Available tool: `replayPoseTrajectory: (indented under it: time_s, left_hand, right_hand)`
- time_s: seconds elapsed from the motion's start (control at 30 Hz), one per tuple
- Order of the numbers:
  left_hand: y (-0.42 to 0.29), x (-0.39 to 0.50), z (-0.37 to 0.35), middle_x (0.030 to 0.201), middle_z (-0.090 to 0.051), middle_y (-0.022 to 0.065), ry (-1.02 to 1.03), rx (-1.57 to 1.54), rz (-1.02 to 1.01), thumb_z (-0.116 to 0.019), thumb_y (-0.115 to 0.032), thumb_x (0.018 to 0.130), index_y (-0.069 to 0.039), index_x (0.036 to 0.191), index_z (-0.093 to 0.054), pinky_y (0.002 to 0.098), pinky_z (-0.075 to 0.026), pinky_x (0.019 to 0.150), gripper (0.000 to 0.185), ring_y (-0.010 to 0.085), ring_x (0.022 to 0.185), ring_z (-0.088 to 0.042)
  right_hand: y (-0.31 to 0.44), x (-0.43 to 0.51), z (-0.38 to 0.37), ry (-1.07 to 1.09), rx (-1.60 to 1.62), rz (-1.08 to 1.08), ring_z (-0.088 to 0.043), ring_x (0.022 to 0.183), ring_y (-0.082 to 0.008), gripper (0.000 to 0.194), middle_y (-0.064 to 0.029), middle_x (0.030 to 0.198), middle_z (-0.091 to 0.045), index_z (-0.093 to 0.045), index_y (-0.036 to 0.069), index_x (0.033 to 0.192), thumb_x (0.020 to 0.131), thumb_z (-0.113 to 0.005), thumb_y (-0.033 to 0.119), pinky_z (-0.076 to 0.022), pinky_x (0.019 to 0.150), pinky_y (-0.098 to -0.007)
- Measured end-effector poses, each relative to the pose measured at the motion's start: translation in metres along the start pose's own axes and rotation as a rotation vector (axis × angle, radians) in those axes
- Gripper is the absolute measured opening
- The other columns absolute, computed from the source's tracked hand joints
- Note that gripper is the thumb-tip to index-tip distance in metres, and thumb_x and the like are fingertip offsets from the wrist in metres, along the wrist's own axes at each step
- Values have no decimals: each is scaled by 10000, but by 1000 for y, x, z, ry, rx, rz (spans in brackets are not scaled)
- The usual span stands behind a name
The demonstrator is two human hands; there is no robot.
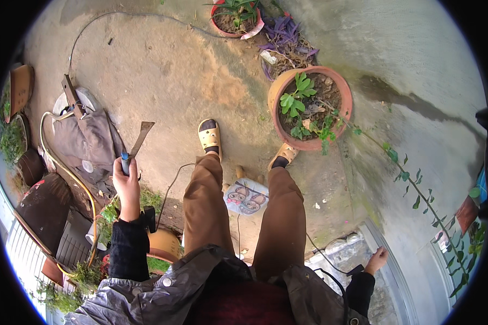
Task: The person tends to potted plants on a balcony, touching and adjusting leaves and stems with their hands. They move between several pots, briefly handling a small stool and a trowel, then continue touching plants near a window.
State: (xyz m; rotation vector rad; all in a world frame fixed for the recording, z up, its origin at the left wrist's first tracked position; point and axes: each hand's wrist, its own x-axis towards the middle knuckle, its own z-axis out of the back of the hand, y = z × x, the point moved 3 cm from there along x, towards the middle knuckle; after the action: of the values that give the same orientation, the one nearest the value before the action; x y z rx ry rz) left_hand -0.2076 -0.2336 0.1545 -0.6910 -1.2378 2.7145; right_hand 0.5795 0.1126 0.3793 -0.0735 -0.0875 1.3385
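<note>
My left hand (127,183) grips the blue-grey handle of a knife-like tool (141,138) with a flat, rust-brown blade pointing up and to the right. Just left of the blade a crumpled grey-brown cloth (87,140) covers something round and pale. My right hand (377,260) hangs at the lower right, beside a door frame; its fingers are curled and nothing shows in them. Ahead of my right foot stands a large terracotta pot (343,95) of soil with a lobed-leaf plant (299,95). A small stool with owls on its seat (247,197) sits between my legs.
A red pot with a spiky plant (223,26) and purple-leaved cuttings (282,34) lie beyond. A flat rusty metal bar (73,96) rests on the cloth. A yellow hose (59,161) curves along the left among several pots. A long leafy stem (410,178) arches rightward. Thin cables trail near my legs.
</note>
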Motion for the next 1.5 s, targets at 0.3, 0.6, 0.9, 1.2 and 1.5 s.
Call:
replayPoseTrajectory:
  time_s: [0.3,0.6,0.9,1.2,1.5]
  left_hand:
    - [24,-54,18,649,-438,-35,101,57,87,-596,-134,893,-41,864,-514,213,-312,518,128,42,584,-361]
    - [85,-214,9,660,-460,-8,-81,113,62,-600,-159,884,-14,869,-521,240,-334,532,166,70,598,-381]
    - [58,-393,6,621,-426,-21,-126,198,135,-608,-146,870,-34,786,-498,247,-320,499,179,62,563,-370]
    - [-37,-368,29,634,-431,-38,-63,83,-22,-614,-109,862,-36,806,-518,229,-325,501,134,51,561,-366]
    - [-65,-304,126,663,-507,29,-82,-9,41,-635,-116,831,-17,833,-549,276,-417,586,131,107,613,-453]
  right_hand:
    - [-68,-96,7,84,-264,16,-573,595,-276,251,-134,675,-605,-593,20,773,870,-569,251,-447,589,-381]
    - [-144,-72,-120,202,-129,165,-572,642,-274,196,-149,719,-601,-579,-2,773,848,-574,178,-452,598,-369]
    - [-318,-42,-136,228,197,148,-552,663,-272,174,-131,732,-583,-576,-7,785,864,-564,147,-443,581,-355]
    - [-292,37,72,-114,92,152,-479,616,-194,188,-105,800,-589,-591,4,927,891,-573,187,-414,580,-314]
    - [88,-29,162,28,295,542,-449,611,-148,205,-109,1017,-553,-572,-5,1038,835,-564,23,-394,564,-261]
